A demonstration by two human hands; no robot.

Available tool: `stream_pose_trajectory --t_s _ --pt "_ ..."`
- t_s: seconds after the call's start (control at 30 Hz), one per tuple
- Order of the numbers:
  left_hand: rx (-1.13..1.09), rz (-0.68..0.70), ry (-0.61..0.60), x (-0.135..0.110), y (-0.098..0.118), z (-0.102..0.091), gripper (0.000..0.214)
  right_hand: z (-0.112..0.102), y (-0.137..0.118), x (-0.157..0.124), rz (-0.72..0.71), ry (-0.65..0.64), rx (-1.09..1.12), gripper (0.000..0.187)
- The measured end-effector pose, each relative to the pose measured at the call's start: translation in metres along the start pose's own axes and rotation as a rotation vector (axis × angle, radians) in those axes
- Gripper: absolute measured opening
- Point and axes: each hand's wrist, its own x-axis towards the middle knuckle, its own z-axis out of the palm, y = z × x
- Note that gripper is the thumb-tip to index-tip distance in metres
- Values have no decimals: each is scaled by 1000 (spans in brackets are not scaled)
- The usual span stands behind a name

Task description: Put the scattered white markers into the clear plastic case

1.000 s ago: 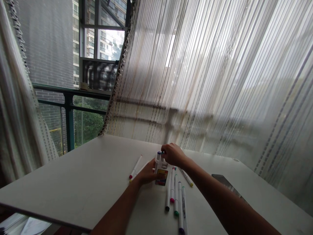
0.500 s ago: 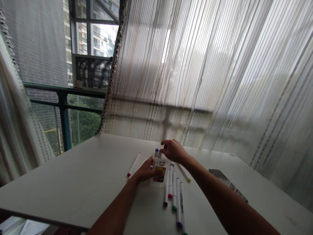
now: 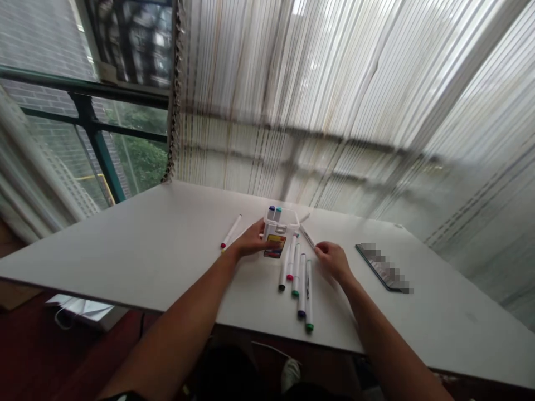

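My left hand [image 3: 251, 238] is closed around the left side of a clear plastic box [image 3: 281, 228] with a yellow and red label. Two markers, one with a blue end [image 3: 271, 209] and one with a teal end [image 3: 278, 210], stand inside the box. To the right, my right hand [image 3: 332, 258] pinches the near end of a white marker [image 3: 307, 236] lying slanted on the table. Several white markers with coloured ends lie in front of the box, among them a black-ended one [image 3: 282, 278] and a green-ended one [image 3: 309, 301].
A red-ended marker [image 3: 231, 231] lies left of the box, another partly behind my left hand. A dark phone [image 3: 380, 268], partly pixelated, rests on the white table [image 3: 167, 250] at right. Behind the table hangs a striped curtain [image 3: 292, 100]; a green railing [image 3: 94, 128] shows at left.
My right hand has moved from the box's opening down to the marker on the right. A teal-ended marker now shows beside the blue-ended one. The view has tilted down.
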Motion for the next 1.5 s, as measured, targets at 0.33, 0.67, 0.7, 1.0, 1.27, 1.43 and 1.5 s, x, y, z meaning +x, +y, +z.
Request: stream_pose_trajectory --t_s 0.33,0.67,0.7,1.0,1.27,1.43,1.5 --pt "22 7 -27 -2 3 2 56 10 -1 -15 3 -113 -62 20" --pt "21 10 -23 -2 3 3 53 11 -3 -18 -6 -139 -82 14" --pt "23 10 -22 -2 3 3 54 11 -3 -18 -6 -136 -80 14" --pt "53 14 -28 -1 -2 0 52 8 2 -14 67 -31 -92 22" --pt "61 11 -22 0 -3 0 53 13 8 -6 168 -48 -228 29" --pt "68 9 -31 0 -3 0 52 14 7 -7 162 -39 -244 25" --pt "69 7 -36 0 -4 -1 51 13 8 -7 169 -12 -229 24"
